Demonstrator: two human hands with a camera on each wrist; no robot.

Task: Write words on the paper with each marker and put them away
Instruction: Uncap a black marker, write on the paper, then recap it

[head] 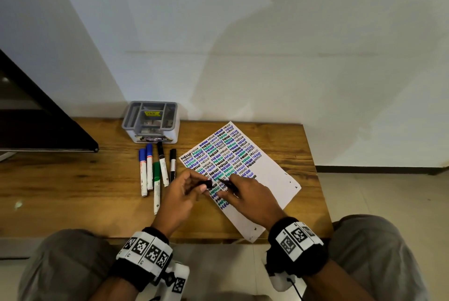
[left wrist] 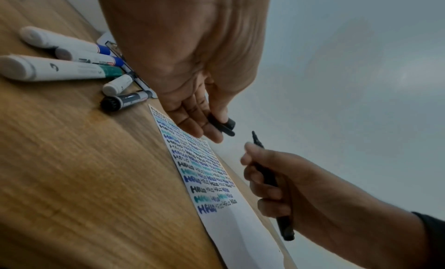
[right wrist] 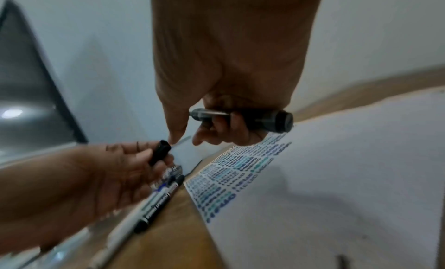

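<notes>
**Cap and pen apart above the paper**

A grey organiser (head: 150, 118) is standing at the back of the worktop (head: 73, 191), against the wall. Its compartments are showing a yellow label and some small items too dim to name; no markers are standing in it.

Five capped markers are lying side by side on the worktop in front of the organiser, just left of the paper (head: 267, 174): two blue markers (head: 145, 169), a green marker (head: 156, 184) and two black markers (head: 167, 164). The green one is lying nearest the person.

The paper is lying at an angle on the worktop, its left part filled with rows of "HELLO" in black, blue and green, its right part blank.

The left hand (head: 179, 196) is hovering over the paper's near left edge, its fingers (left wrist: 192, 119) and thumb pinching a black cap (left wrist: 222, 126). The right hand (head: 252, 198) is beside it over the written rows, its fingers (right wrist: 231, 128) curled round a black pen (left wrist: 269, 179), gripping the barrel. The pen's bare tip is pointing toward the cap, and the two are near each other but apart. Both are being held above the paper, with neither touching it in the left wrist view.
</notes>
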